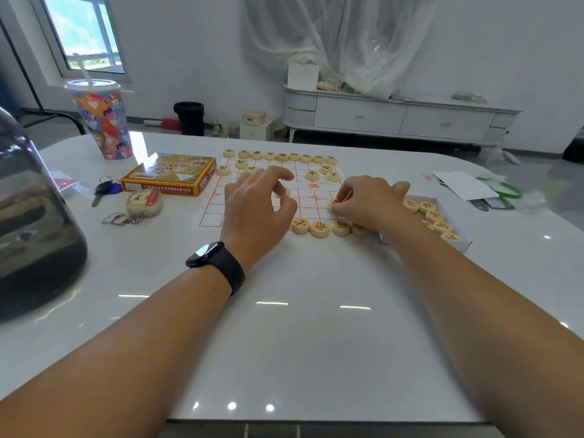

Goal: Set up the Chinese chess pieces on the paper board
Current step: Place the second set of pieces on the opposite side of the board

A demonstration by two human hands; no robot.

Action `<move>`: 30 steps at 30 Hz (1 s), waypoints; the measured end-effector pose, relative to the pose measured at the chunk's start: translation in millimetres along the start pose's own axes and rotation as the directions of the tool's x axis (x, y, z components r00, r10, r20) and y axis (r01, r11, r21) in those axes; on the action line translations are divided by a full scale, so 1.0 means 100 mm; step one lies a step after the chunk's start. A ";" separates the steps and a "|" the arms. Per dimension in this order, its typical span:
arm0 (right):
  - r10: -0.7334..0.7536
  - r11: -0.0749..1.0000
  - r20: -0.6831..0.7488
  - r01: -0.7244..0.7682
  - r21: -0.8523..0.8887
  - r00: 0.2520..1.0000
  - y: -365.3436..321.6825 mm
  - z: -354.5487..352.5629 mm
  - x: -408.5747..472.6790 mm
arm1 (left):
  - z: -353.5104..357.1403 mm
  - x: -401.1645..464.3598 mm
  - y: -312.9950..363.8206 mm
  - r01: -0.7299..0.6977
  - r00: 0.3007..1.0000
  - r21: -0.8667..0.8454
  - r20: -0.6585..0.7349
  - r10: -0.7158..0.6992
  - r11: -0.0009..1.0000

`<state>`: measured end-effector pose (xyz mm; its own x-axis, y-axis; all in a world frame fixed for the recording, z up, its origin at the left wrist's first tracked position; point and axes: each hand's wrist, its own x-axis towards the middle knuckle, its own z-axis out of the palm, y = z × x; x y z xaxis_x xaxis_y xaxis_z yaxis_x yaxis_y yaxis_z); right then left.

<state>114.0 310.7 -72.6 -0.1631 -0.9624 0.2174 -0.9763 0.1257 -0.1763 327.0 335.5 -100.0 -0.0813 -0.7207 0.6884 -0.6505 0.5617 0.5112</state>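
The paper board with red grid lines lies on the white table. Black-lettered wooden pieces line its far edge, with more a row or two nearer. Several red-lettered pieces sit along the near edge. My left hand, with a black watch on its wrist, hovers over the board's middle and pinches a piece that is mostly hidden by its fingers. My right hand pinches a red-lettered piece at the board's right side.
A white box tray with several red pieces lies right of the board. The yellow game box, keys, a keychain and a patterned cup stand left. A dark glass jar is at far left; papers at far right.
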 end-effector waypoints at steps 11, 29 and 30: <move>0.021 0.998 -0.056 -0.018 0.060 0.998 0.03 0.03 -0.08 | -0.03 -0.06 0.02 0.005 0.995 -0.012 0.099 -0.004 1.000; 0.174 0.950 -0.196 -0.113 0.291 0.965 1.23 -0.31 -0.31 | 0.09 -0.22 0.39 -0.107 0.961 -0.106 0.243 0.130 0.989; 0.167 0.953 -0.187 -0.110 0.284 0.968 1.22 -0.30 -0.31 | 0.12 -0.23 0.45 -0.104 0.963 -0.108 0.239 0.127 0.989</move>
<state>-4.7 362.8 -72.2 -0.3477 -0.8655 0.3605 -0.8716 0.1567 -0.4645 290.5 372.8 -98.8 -0.3412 -0.7197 0.6047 -0.5534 0.6738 0.4896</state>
